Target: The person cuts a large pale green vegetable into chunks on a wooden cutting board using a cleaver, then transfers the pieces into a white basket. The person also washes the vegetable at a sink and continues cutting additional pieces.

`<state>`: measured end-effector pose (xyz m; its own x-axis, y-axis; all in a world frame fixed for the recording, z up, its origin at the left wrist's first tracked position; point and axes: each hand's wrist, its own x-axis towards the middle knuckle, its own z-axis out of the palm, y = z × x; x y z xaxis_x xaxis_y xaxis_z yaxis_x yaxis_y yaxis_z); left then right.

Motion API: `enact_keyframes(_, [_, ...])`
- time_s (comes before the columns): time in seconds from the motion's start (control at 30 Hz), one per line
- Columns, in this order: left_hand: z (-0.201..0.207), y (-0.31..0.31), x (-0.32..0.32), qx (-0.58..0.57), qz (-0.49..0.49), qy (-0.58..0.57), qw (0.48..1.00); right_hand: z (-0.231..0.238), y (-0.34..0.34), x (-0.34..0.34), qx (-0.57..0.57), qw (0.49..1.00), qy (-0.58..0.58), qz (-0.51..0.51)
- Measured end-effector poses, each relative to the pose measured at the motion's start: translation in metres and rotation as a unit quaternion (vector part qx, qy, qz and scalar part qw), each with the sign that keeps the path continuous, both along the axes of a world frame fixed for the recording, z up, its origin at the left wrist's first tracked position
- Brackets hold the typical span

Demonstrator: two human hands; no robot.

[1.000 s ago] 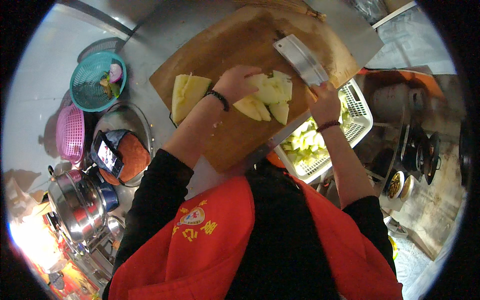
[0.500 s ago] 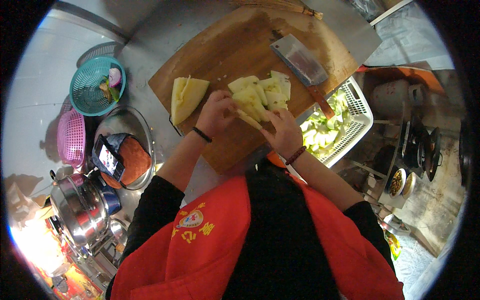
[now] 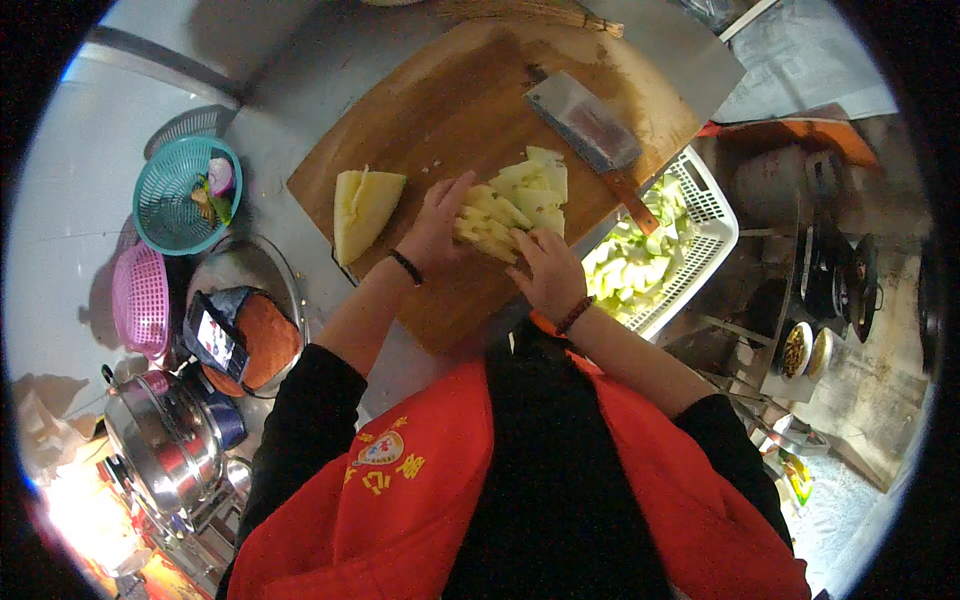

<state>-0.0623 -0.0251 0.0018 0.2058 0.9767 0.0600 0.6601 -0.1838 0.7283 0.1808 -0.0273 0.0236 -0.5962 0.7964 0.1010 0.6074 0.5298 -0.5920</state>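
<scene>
Pale yellow-green cut vegetable pieces (image 3: 512, 205): a loose heap in the middle of the large brown wooden chopping board (image 3: 440, 110), cupped between my two hands.
Left hand (image 3: 437, 222): on the left side of the heap, fingers spread and curled against the pieces, a dark band at the wrist; its grip is closed loosely on the pile rather than clamped.
Right hand (image 3: 548, 270): at the near right edge of the heap, fingers bent over the pieces and touching them; its grip likewise cups the pile, pressing toward the left hand.
Relation that counts: the heap lies just beyond both palms, away from my body, its long axis running from near left up to far right across the board; both hands touch it, the left reaching further along it.
White slotted plastic basket (image 3: 712, 215): just off the board's right edge, already holding similar pale pieces; it sits nearer my right hand.
Steel cleaver with a reddish handle (image 3: 590, 130): lying flat on the board beyond the heap, untouched.
Uncut pale yellow wedge (image 3: 358, 205): on the board, left of my left hand, apart from it.
Round teal plastic basket (image 3: 185, 195): on the grey bench, well to the left.
</scene>
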Motion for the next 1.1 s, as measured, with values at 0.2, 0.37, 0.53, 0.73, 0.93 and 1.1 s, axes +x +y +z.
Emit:
enact_keyframes(0.2, [0.000, 0.008, -0.001, 0.015, -0.033, -0.042, 0.998, -0.011, 0.015, 0.021, 0.015, 0.974, 0.049, -0.222])
enact_keyframes(0.37, [-0.006, 0.014, 0.009, -0.049, -0.069, -0.134, 0.987, -0.025, 0.026, 0.014, -0.029, 0.982, 0.097, -0.160])
enact_keyframes(0.53, [-0.006, 0.024, 0.014, 0.090, -0.108, 0.001, 0.990, -0.018, 0.027, 0.010, -0.041, 0.985, 0.122, -0.113])
enact_keyframes(0.73, [0.002, 0.044, 0.009, 0.037, -0.152, 0.094, 0.983, -0.014, 0.039, 0.008, -0.024, 0.971, 0.121, -0.203])
enact_keyframes(0.93, [0.002, 0.054, 0.012, 0.019, -0.177, 0.061, 0.982, -0.022, 0.040, 0.009, -0.060, 0.976, 0.126, -0.167])
enact_keyframes(1.1, [-0.001, 0.050, 0.009, -0.007, -0.169, 0.049, 0.984, -0.022, 0.076, 0.015, -0.002, 0.968, 0.093, -0.234])
